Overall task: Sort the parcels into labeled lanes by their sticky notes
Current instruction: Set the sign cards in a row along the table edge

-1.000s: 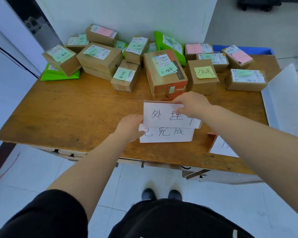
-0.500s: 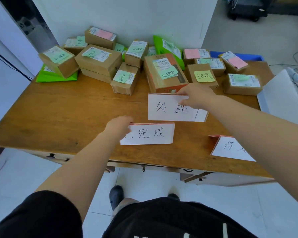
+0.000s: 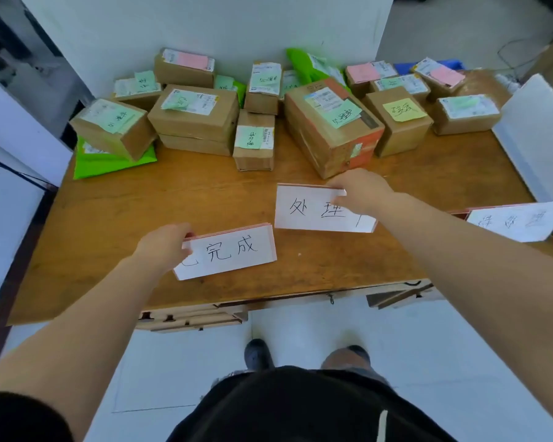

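Both forearms are bare from the wrists up to the elbows. A black short sleeve [image 3: 16, 416] shows at the lower left corner of the frame. A black garment [image 3: 300, 406] fills the bottom centre, with a thin pale drawstring [image 3: 382, 425] hanging at its lower right. Above it, at lower centre, sit two dark shoes: the left shoe [image 3: 258, 354] and the right shoe [image 3: 353, 354].

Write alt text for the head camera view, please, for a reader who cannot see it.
The left hand and right hand each hold a white lane card on a wooden table; unsorted parcels with sticky notes crowd its far edge.
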`<action>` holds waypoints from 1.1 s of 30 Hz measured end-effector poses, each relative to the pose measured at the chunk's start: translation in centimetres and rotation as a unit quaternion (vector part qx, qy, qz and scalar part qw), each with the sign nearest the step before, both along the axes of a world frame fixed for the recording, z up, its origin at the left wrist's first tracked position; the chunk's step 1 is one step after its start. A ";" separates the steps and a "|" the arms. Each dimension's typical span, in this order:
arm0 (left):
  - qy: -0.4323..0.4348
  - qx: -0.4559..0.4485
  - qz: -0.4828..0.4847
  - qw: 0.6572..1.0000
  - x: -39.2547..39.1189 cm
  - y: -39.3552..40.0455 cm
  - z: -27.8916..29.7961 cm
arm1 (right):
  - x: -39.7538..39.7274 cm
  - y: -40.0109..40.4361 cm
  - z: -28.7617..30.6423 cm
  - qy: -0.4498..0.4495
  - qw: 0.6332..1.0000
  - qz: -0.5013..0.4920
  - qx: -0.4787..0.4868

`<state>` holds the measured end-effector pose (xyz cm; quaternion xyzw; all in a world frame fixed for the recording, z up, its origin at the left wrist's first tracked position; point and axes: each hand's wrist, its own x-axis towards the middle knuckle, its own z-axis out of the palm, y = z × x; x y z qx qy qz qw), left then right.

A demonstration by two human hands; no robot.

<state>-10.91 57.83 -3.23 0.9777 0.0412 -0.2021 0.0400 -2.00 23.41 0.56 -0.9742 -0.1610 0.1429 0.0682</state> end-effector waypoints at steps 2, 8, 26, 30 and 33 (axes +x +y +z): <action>-0.006 -0.007 -0.020 1.000 0.3 -0.3 0.1 | -0.9 -0.2 0.0 0.014 1.000 -0.007 -0.019; -0.019 -0.027 -0.077 0.996 1.4 -5.4 -0.7 | -2.8 -1.4 -0.4 0.050 0.998 -0.018 -0.038; -0.031 -0.002 -0.033 0.999 0.0 -4.3 -0.6 | -3.2 -0.8 -2.9 0.037 0.998 0.041 -0.043; -0.026 -0.007 -0.051 0.998 -0.4 -3.0 -0.2 | -3.6 4.0 -1.5 0.031 0.995 0.094 -0.023; -0.020 -0.028 -0.035 0.999 -0.7 -0.7 0.2 | -4.3 8.3 -0.5 0.016 0.990 0.136 -0.017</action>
